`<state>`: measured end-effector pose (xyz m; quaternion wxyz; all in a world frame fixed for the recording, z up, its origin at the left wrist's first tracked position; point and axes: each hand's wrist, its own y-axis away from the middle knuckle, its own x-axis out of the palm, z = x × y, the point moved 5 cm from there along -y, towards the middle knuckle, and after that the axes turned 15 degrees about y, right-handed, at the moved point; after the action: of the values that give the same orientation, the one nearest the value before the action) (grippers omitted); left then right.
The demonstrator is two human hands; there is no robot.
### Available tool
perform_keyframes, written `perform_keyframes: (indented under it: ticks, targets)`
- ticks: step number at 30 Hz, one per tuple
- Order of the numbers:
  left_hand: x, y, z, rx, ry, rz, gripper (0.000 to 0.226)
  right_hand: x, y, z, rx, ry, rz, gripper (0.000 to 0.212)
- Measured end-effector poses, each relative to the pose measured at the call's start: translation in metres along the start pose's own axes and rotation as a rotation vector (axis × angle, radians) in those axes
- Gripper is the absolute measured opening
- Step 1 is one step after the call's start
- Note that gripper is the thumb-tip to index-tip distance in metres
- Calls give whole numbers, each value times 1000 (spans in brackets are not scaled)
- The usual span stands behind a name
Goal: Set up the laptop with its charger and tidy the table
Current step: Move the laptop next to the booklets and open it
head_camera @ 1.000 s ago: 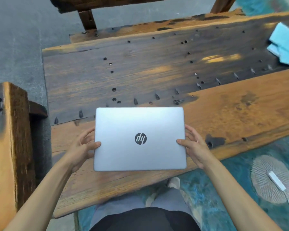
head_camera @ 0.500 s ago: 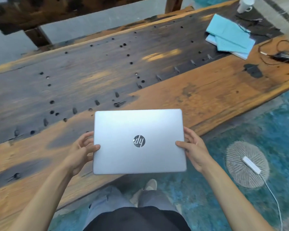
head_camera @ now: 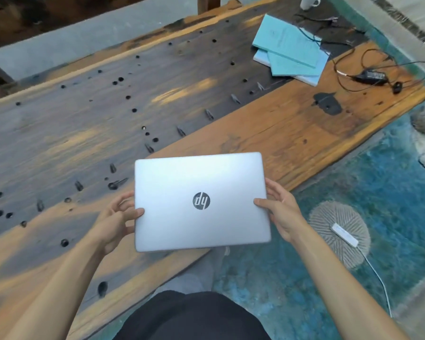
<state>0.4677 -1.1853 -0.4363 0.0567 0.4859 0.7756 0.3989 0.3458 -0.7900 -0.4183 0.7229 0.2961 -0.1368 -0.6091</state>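
Head view: our left hand (head_camera: 115, 220) and right hand (head_camera: 281, 212) clasp the shut laptop (head_camera: 201, 202).
Its underside and our fingers beneath are hidden; the charger (head_camera: 372, 76) lies far off.

Charger (head_camera: 372, 76) right of papers (head_camera: 292, 50)

A closed silver laptop (head_camera: 201, 202) carries the only readable mark: a round dark badge in the middle of its lid with the slanted white letters "hp", the HP brand logo. From the wearer's viewpoint the logo is upside down, so the letters look like "dy". The badge looks slightly worn or smudged, though that may be blur.

The light blue papers (head_camera: 290, 49) at the far right of the wooden table (head_camera: 267, 133) seem to bear faint printed lines, too small to read. The black charger brick (head_camera: 372, 76) beside them has a pale label patch, also illegible. No other text, number or sign can be read.
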Motion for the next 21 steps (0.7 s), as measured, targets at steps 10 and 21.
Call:
perform_keyframes:
  ticks: [10, 21]
  targets:
    - [73, -112, -17, -41, 84, -119, 43, -41, -145, 62, 64, 125, 46, 64]
    - [130, -165, -13, -72, 146, -265, 44, -69, -258, 91, 159, 250, 132, 70]
